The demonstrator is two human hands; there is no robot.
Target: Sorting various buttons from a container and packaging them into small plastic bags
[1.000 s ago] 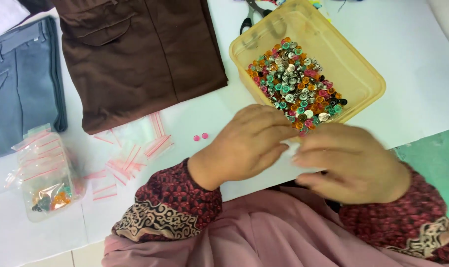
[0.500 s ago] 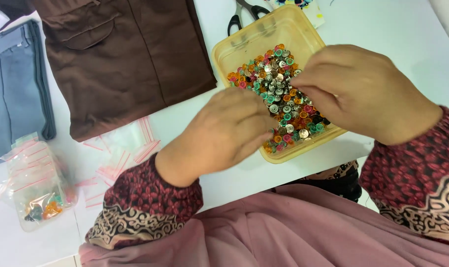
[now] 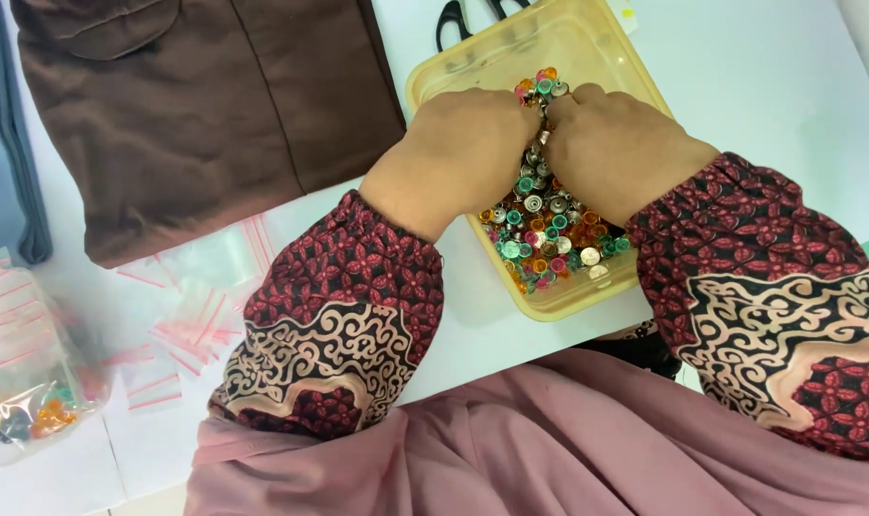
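Small clear zip bags with red strips lie scattered on the white counter. At the lower left, one clear bag holds orange and green pieces.

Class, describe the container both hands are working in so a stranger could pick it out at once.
On the white table, right of the folded brown garment, sits a shallow yellow plastic tray under the left hand and right hand. It alone holds a heap of colourful buttons.
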